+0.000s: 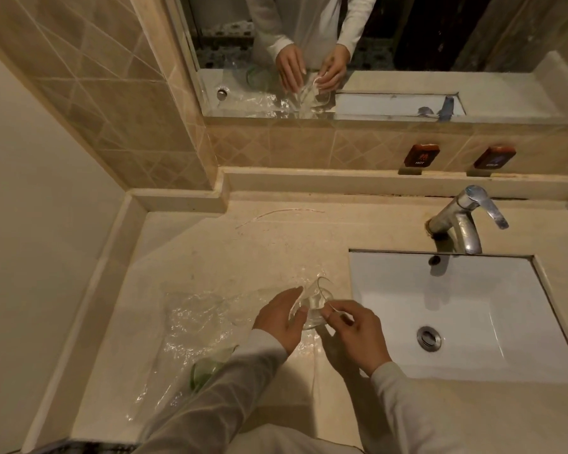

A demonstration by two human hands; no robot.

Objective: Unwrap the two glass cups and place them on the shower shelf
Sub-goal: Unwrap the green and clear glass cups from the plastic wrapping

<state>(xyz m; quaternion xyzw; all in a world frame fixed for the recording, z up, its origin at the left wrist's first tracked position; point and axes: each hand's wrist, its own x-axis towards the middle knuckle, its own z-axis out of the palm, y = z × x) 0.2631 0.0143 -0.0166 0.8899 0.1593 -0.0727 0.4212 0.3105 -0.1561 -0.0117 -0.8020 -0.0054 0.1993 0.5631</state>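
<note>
The left hand (281, 317) is wrapped around the side of a glass cup (312, 306), fingers curled on its wall, so it is clamped on the cup. The right hand (353, 332) sits just to the cup's other side, thumb and forefinger pinched together on what looks like a thin edge of clear wrap (191, 322) at the cup's base. The cup lies tilted between the two hands, its mouth pointing away from the person and up, its long axis running roughly from the wrists outward. Most of the loose wrap spreads on the counter (276, 237) to the left of the left hand. Nearer the left sleeve, a second cup (204, 371) with a green tint lies under the wrap. The sink (440, 306) is right of the right hand. No shower shelf is in view.
</note>
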